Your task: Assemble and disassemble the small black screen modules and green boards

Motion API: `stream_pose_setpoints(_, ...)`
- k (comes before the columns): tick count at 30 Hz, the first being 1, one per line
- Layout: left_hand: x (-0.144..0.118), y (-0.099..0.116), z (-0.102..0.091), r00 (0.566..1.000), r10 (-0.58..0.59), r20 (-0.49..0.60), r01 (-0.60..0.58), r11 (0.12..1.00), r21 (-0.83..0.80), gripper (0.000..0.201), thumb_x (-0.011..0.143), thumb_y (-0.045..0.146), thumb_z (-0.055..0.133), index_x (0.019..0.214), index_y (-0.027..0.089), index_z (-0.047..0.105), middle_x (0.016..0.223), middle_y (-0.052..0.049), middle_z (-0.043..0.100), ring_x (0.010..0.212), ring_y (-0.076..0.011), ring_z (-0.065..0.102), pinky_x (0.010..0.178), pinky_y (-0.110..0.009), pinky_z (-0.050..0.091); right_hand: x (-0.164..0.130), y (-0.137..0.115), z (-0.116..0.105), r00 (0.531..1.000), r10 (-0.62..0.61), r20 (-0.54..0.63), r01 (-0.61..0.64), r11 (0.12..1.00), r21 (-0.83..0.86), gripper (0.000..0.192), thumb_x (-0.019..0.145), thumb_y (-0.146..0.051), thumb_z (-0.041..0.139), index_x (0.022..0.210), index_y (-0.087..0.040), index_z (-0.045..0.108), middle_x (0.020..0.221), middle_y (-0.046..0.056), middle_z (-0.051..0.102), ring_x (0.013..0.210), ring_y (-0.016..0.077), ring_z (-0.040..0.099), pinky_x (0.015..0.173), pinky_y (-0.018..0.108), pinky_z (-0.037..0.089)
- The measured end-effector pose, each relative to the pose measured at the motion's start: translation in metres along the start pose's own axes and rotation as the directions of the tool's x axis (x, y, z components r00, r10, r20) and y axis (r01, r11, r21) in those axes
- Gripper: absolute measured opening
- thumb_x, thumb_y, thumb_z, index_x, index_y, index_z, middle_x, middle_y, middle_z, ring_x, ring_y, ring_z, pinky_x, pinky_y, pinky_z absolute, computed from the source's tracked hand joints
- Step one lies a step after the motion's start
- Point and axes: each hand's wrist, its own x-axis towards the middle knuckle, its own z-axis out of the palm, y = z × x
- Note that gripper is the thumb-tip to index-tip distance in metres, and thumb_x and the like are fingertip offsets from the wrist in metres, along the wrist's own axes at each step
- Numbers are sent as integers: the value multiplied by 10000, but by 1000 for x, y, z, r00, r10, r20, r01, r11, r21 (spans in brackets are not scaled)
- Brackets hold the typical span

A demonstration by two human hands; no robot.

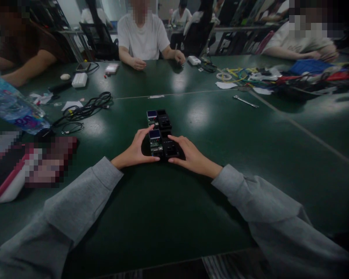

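Grey sleeves point(90, 193) end at my left hand point(135, 149) and right hand point(193, 157), thumbs spread from fingers around the near circuit board point(155, 143) and black case point(170, 147); whether they press, I cannot tell. The board's long axis points away, screen point(154, 134) farthest. Behind my thumbs, green table point(163, 217) reaches its near edge.

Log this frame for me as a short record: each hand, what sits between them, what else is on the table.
Left hand: curved around the near circuit board, thumb and fingers apart; firm grip unclear
Right hand: curved around the near black part, likewise
Left hand point
Behind these: a second board beside a second black part
Table left: plastic bottle, black cables
Table right: wrench
Across: person in white shirt
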Motion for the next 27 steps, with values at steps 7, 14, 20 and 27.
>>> stream_pose_setpoints(7, 0, 0, 1, 1000, -18, -3, 18, 1000, -18, 1143, 641, 510, 873, 1557, 339, 210, 1511, -143, 311, 1405, -403, 334, 1151, -667, 289, 1, -1, -1, 1000, -3, 3, 3, 1000, -9, 805, 892, -645, 605, 1536, -338, 232, 1402, 116, 463, 1213, 341, 496, 1003, 604, 455)
stream_pose_setpoints(14, 0, -2, 3, 1000, -28, -13, 28, 999, -33, 1148, 632, 510, 878, 1553, 330, 217, 1511, -147, 302, 1412, -403, 324, 1144, -655, 304, 2, 1, 0, 999, -38, -18, 37, 999, -18, 791, 901, -646, 588, 1538, -336, 235, 1397, 115, 468, 1203, 340, 499, 999, 606, 457)
stream_pose_setpoints(20, -2, 1, 3, 1000, -11, -4, 11, 999, -32, 1134, 636, 505, 876, 1549, 341, 225, 1511, -146, 307, 1410, -410, 327, 1136, -675, 301, 2, 3, -1, 999, -32, -25, 32, 999, 3, 777, 902, -641, 592, 1535, -344, 250, 1379, 105, 480, 1191, 331, 506, 994, 595, 469)
stream_pose_setpoints(27, -8, 6, 4, 1000, -15, 24, 16, 999, -33, 1120, 634, 489, 882, 1542, 358, 240, 1499, -129, 304, 1403, -398, 340, 1152, -670, 293, 2, 3, -1, 998, -40, -39, 42, 998, 36, 776, 898, -612, 617, 1529, -323, 269, 1351, 116, 479, 1195, 327, 493, 993, 580, 467)
